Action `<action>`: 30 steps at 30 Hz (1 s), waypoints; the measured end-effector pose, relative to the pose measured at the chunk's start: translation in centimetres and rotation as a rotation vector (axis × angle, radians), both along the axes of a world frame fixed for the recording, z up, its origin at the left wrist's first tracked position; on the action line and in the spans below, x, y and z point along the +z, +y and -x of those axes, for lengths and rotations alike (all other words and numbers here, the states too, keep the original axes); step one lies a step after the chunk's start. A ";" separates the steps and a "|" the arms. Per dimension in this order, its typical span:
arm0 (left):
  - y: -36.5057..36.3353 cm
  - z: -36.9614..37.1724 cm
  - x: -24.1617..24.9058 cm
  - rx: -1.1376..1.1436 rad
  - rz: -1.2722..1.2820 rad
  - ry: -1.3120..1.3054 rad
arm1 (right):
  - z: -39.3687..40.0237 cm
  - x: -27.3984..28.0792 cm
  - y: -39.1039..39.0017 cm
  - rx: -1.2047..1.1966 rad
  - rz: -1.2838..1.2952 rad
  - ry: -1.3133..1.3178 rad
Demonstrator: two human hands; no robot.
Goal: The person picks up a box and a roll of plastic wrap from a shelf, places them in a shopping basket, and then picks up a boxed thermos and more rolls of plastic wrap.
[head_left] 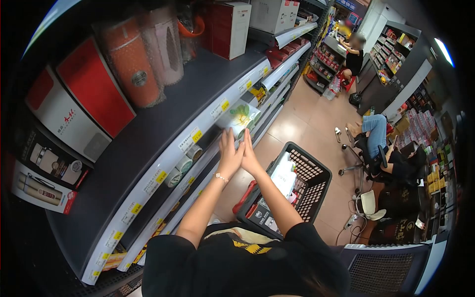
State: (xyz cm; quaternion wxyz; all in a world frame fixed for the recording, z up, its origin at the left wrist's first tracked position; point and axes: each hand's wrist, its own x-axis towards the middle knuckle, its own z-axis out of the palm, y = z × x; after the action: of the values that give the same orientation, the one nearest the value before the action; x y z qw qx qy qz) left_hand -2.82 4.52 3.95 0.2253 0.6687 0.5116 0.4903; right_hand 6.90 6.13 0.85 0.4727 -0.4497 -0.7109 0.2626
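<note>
A white cylindrical pack [238, 116] printed with green leaves and a yellow flower juts out at the shelf edge. My left hand [229, 154] and my right hand [251, 157] press against its near end, fingers straight and close together, the palms nearly meeting. What exactly the pack contains cannot be made out. Left of my hands, several white rolled or cup-like cylinders [184, 164] lie end-on on the tier below the top shelf. A black shopping basket [316, 171] stands on the right, with white packages [283, 174] and a dark box [261, 218] inside.
The grey top shelf [163, 116] carries boxed flasks [64, 116] and a wrapped orange tumbler [132, 64]. Price labels line its edge. To the right, a person sits on a wheeled chair [373, 148]; another person [355, 57] is farther back. Cables [351, 220] lie on the floor.
</note>
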 end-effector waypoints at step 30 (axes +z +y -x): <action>9.6 2.6 3.5 -0.031 0.280 0.087 | 1.5 -2.6 9.8 -0.093 0.036 -0.150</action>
State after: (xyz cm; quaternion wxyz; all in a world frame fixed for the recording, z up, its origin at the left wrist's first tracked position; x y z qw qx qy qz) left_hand -5.47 14.14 7.45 0.3016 0.6589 0.5741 0.3811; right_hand 5.45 15.95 -1.73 0.4215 -0.5092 -0.7178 0.2186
